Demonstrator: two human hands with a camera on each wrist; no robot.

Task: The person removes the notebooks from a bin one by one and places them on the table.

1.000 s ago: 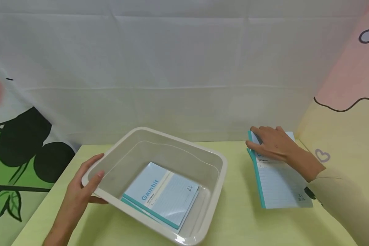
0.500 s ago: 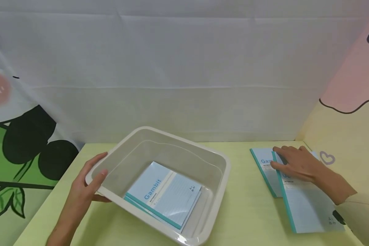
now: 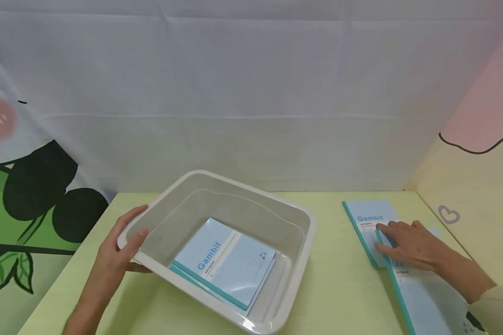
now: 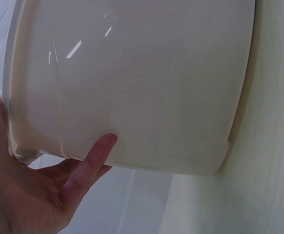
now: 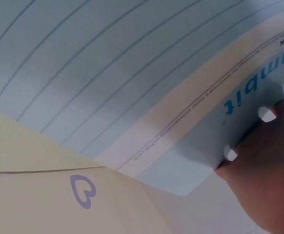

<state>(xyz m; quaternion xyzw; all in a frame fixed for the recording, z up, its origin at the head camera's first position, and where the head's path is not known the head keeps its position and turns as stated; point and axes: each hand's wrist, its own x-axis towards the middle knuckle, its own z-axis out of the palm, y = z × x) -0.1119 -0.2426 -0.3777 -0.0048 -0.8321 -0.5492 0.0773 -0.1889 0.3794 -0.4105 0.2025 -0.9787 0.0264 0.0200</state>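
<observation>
My left hand (image 3: 112, 253) grips the left corner of a beige plastic basin (image 3: 251, 188), thumb and fingers on either side of its rim. In the left wrist view, the hand (image 4: 59, 190) has a digit lying along the basin's outer wall (image 4: 156, 87). Two light-blue notebooks with teal spines, the upper notebook (image 3: 230, 265) marked "Gambit", lie stacked inside the basin. At the right, my right hand (image 3: 417, 246) holds a similar notebook (image 3: 429, 302) by its far end. This held notebook (image 5: 132, 83) partly covers another notebook (image 3: 360, 218) lying on the table.
The pale yellow-green table (image 3: 331, 279) runs back to a white cloth (image 3: 251, 102). A cream and pink wall panel (image 3: 482, 186) with a small heart stands close along the right edge. On the left is a panel (image 3: 29, 204) with black and green drawings.
My right hand has moved right and nearer with its notebook, uncovering more of the notebook on the table. The left hand keeps its hold on the basin, which stays in place.
</observation>
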